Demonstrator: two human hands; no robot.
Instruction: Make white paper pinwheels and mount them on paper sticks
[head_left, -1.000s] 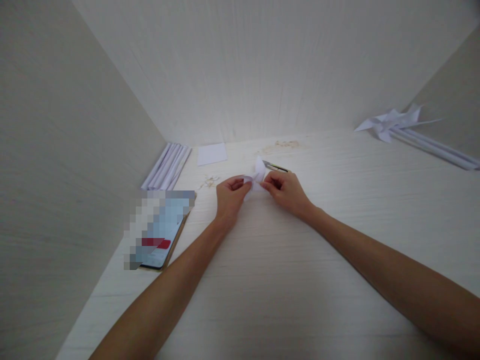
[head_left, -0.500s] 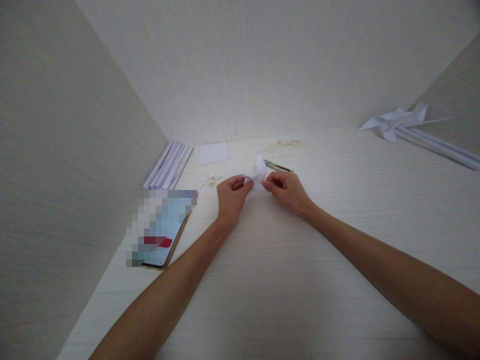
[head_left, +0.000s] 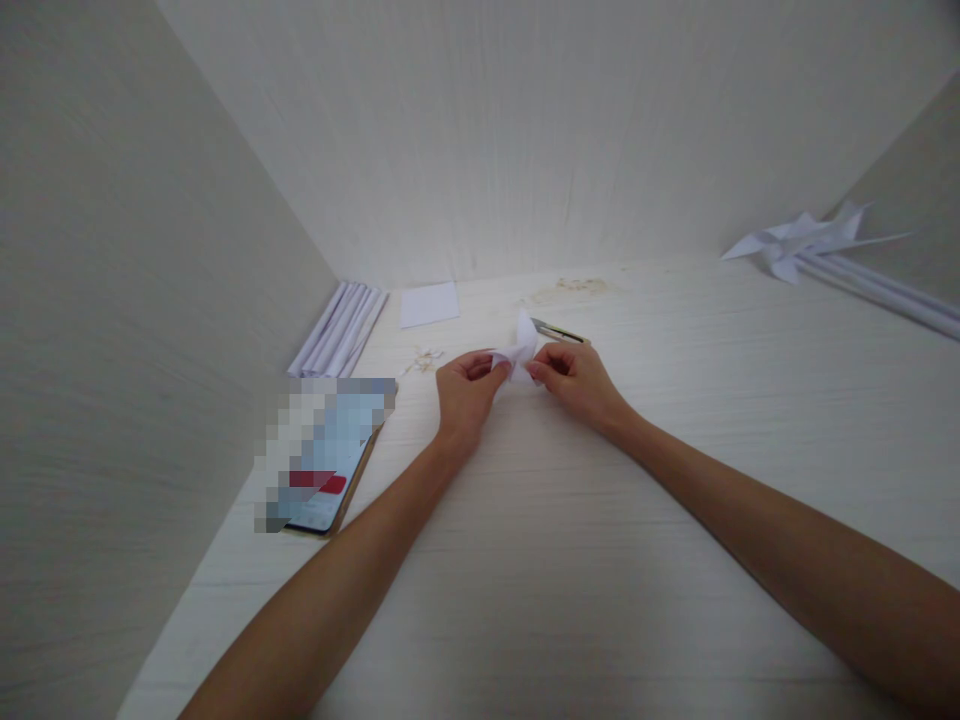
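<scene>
Between my two hands is a white paper pinwheel [head_left: 526, 338] with curled blades, one of them pointing up and away from me. My left hand [head_left: 466, 392] pinches its left side between thumb and fingers. On the other side, my right hand [head_left: 574, 380] is closed with thumb and forefinger on the paper's right edge. Just beyond my right hand lies a utility knife [head_left: 561, 333], its lower end partly behind the knuckles. The pinwheel's centre is too small to make out clearly.
Rolled paper sticks [head_left: 339, 330] lie against the left wall, beside a square paper sheet [head_left: 430, 305]. A phone [head_left: 337, 455] rests nearer me, left of my forearm. Small scraps [head_left: 425, 360] are scattered nearby. Finished-looking paper pinwheels [head_left: 799, 243] on sticks lie at the far right.
The view has shifted very slightly. Both hands keep their grip on the paper pinwheel, and its blades have turned only a little.
</scene>
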